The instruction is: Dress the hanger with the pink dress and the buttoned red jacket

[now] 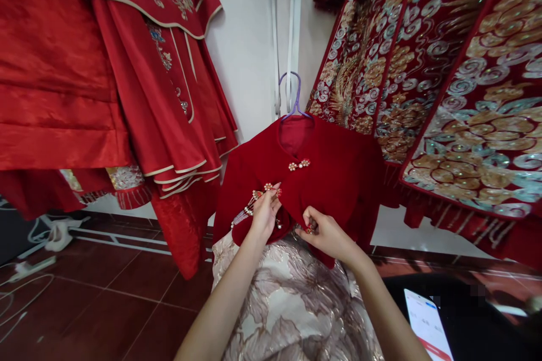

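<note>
A dark red velvet jacket (334,157) hangs open below the collar on a purple hanger (298,95). At its neck, a clasp with gold flowers and a pearl (299,165) is fastened. My left hand (265,213) is closed in a pinch on a jewelled flower clasp (268,186) at one front edge. A beaded tassel (243,216) dangles beside that hand. My right hand (324,232) has its fingers curled round the other front edge, where a small gold piece shows. Its fingertips are partly hidden. Below the jacket spreads a pale floral skirt (279,304).
Red garments with cream trim (156,107) hang at the left, and embroidered robes with fringes (474,101) at the right. A lit phone (427,321) lies on a black surface at lower right. A metal rack rail (122,242) and white cables (34,270) are near the tiled floor.
</note>
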Action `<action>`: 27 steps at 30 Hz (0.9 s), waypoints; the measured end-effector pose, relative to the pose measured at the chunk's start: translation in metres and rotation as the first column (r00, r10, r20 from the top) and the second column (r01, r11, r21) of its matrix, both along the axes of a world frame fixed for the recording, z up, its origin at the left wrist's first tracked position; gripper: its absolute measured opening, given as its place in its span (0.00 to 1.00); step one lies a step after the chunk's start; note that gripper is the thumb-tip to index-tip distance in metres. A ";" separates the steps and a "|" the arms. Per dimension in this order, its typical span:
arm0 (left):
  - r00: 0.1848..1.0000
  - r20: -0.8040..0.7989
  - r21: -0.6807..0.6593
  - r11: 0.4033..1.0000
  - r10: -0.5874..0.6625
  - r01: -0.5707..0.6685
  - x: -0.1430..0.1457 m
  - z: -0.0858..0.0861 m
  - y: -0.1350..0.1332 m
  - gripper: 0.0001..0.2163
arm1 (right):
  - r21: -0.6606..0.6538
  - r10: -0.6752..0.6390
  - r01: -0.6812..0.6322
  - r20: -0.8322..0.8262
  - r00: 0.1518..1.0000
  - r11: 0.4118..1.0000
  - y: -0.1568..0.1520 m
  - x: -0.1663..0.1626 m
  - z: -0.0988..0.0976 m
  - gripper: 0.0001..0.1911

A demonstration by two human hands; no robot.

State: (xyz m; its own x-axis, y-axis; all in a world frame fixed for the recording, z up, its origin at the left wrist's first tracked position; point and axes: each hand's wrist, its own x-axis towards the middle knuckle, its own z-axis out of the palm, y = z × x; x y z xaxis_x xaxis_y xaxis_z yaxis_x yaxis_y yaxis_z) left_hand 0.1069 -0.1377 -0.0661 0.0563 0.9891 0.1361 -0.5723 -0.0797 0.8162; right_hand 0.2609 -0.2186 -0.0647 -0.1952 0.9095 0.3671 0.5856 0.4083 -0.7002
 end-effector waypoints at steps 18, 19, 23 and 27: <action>0.846 -0.336 -0.125 0.910 -0.413 0.395 0.041 0.092 -0.013 0.15 | -0.102 0.031 -0.032 -0.012 0.999 0.994 -0.043 0.049 0.036 0.21; 0.791 -0.469 -0.101 0.914 -0.392 0.393 0.041 0.093 -0.012 0.16 | -0.100 0.016 -0.018 -0.013 1.000 0.995 -0.043 0.051 0.036 0.22; 0.369 -0.929 0.113 0.931 -0.024 0.346 0.027 0.113 0.002 0.20 | -0.103 -0.075 0.071 -0.036 0.997 0.992 -0.041 0.060 0.034 0.24; 0.139 -0.887 0.459 0.805 0.441 0.376 0.014 0.146 0.012 0.18 | -0.088 -0.086 0.080 -0.067 0.994 0.993 -0.043 0.069 0.035 0.24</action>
State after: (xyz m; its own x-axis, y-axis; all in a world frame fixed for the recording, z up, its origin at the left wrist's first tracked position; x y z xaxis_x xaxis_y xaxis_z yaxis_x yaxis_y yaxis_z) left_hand 0.1206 -0.1258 0.0801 0.5043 0.7669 0.3969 0.6380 -0.6407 0.4272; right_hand 0.3295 -0.2617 -0.0300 -0.0942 0.9499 0.2981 0.5627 0.2978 -0.7712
